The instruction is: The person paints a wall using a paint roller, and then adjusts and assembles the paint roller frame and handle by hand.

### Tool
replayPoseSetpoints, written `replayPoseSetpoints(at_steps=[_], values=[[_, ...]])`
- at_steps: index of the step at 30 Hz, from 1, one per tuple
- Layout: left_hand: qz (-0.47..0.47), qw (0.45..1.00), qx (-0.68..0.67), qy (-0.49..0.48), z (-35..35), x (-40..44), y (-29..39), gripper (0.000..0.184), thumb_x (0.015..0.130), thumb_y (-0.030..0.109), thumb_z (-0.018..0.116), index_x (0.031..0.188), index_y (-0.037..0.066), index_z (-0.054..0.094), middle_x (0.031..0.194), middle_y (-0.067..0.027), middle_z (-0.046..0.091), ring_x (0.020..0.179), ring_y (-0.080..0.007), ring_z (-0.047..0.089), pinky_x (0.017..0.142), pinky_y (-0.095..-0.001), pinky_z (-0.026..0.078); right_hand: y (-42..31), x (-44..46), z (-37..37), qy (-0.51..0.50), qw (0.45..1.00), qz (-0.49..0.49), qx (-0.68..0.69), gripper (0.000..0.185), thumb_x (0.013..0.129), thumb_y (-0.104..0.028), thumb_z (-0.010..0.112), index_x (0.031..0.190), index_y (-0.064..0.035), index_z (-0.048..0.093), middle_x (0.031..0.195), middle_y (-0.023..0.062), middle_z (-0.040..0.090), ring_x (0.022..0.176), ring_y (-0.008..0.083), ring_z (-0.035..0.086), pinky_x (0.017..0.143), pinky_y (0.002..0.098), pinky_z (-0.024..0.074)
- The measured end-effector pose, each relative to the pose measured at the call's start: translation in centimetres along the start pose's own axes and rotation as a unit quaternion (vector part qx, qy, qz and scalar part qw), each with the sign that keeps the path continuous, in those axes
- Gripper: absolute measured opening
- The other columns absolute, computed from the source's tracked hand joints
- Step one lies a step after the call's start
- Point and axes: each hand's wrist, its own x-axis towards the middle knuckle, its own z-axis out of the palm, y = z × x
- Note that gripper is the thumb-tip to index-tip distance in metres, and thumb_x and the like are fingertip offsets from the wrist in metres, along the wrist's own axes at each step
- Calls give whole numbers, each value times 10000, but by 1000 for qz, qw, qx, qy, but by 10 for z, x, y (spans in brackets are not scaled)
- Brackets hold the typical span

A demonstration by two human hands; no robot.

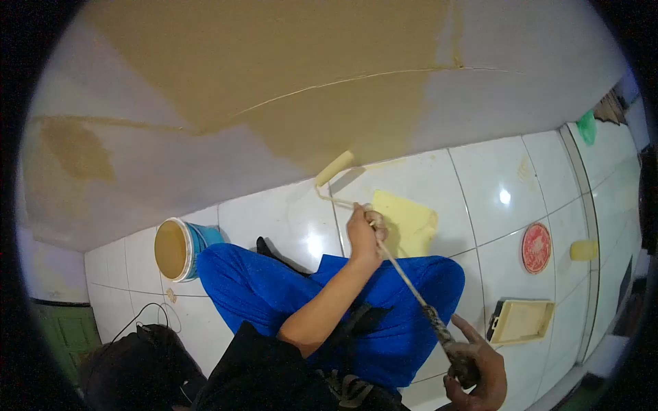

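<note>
A paint roller with a long pole runs diagonally across my lap, its cream roller sleeve (335, 168) close to the foot of the wall (384, 123). My left hand (365, 234) is closed around the pole near the roller's wire frame. Lower down at the right, my right hand (478, 370) curls around the dark, thick end of the pole, with the index finger stretched out. Under and beside the left hand, a yellow sheet (408, 222) lies on the tiles. Tan paint covers part of the pale wall in uneven patches.
A blue bucket of tan paint (173, 251) stands left of my knee. On the right lie a round red lid (537, 248), a paint tray (522, 322) and a yellow cylinder (584, 250). A dark object with a cable (144, 366) is at lower left.
</note>
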Motion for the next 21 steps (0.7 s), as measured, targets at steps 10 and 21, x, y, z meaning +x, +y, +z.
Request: replayPoseSetpoints(at_steps=[10,21], values=[[-68,992,-102,17,-112,15,94,293,971,276,324,773,115,467,512,14,412,351,-82,292,349,-244,218,-35,29,144,28,916,-383,-117,130,735,6,636,855,-45,631,935,94,637,732,182,576,658,315,445],[-155,983,-97,-27,-131,52,127,251,959,301,389,824,116,492,604,-12,490,410,-87,341,367,-243,239,-48,80,241,42,893,-446,43,132,691,30,647,652,-6,527,687,135,568,677,273,601,753,448,523]])
